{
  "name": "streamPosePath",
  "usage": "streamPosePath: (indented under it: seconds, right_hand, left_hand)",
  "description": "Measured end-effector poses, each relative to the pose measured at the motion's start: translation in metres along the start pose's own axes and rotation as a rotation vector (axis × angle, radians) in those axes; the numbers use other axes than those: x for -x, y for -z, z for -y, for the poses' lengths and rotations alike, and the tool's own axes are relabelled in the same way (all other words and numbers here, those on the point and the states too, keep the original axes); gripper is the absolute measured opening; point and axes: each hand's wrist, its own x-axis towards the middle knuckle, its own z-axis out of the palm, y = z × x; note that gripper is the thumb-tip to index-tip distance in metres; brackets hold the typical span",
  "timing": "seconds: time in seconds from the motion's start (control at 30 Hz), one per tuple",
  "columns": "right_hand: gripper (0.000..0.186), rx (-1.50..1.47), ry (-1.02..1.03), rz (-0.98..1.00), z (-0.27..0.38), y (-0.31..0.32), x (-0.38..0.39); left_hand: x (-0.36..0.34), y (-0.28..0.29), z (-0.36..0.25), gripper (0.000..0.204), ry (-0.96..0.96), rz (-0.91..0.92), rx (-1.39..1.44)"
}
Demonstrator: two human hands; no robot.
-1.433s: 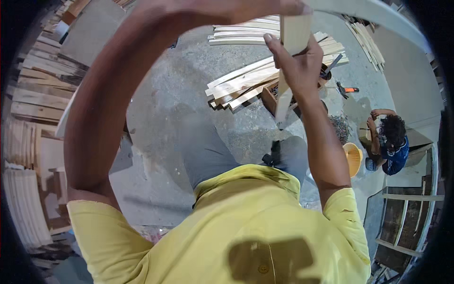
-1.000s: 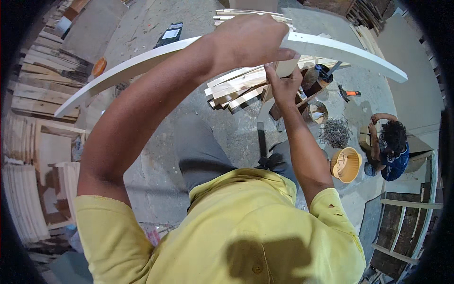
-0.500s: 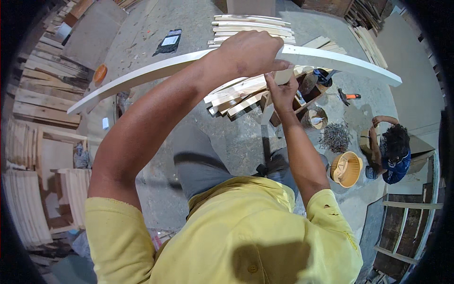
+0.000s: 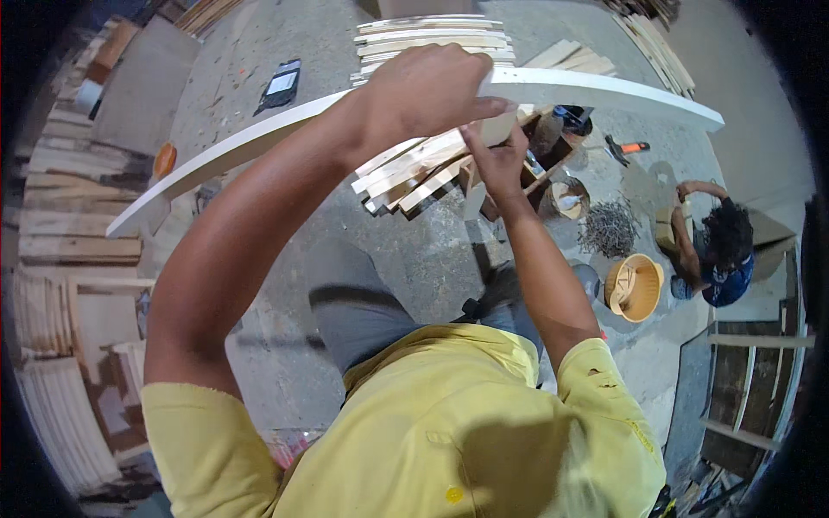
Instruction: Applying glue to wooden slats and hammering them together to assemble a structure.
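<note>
My left hand (image 4: 427,95) is closed over the middle of a long white board (image 4: 604,91), which spans the view crosswise and looks bowed in the fisheye picture. Just below, my right hand (image 4: 501,160) is closed round a pale wooden piece (image 4: 494,129) that meets the long board from underneath; the exact joint is hidden by my left hand. Behind it are a stack of light slats (image 4: 389,181) and a wooden box (image 4: 557,164) holding dark containers.
A hammer (image 4: 629,147), a heap of nails (image 4: 607,226), a tin (image 4: 570,197) and a yellow basket (image 4: 633,287) lie on the floor (image 4: 259,293). At right a crouching person (image 4: 725,250) works with both hands. Wood stacks (image 4: 78,216) line the left side; a dark packet (image 4: 278,84) lies beyond.
The long board and both my hands dropped from the top edge to lower in view, then shifted slightly up and leftward. My grip looks the same.
</note>
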Motion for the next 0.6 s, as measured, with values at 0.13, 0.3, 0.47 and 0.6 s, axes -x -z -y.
streamPosePath:
  seconds: [0.13, 0.3, 0.47, 0.6]
  right_hand:
    - [0.048, 0.088, -0.054, -0.01, -0.006, 0.017, 0.005]
    - [0.051, 0.26, -0.02, -0.022, -0.024, 0.07, 0.059]
    - [0.042, 0.621, -0.186, -0.225, -0.073, 0.157, 0.144]
    - [0.036, 0.613, -0.591, -0.584, -0.102, 0.273, 0.21]
  left_hand:
    - [-0.015, -0.004, -0.002, 0.059, 0.024, 0.032, 0.043]
    - [-0.024, -0.001, -0.012, 0.041, -0.159, -0.079, 0.066]
    - [-0.032, 0.0, -0.012, 0.037, 0.048, 0.071, 0.171]
    - [-0.033, -0.003, -0.009, 0.032, 0.129, 0.14, 0.21]
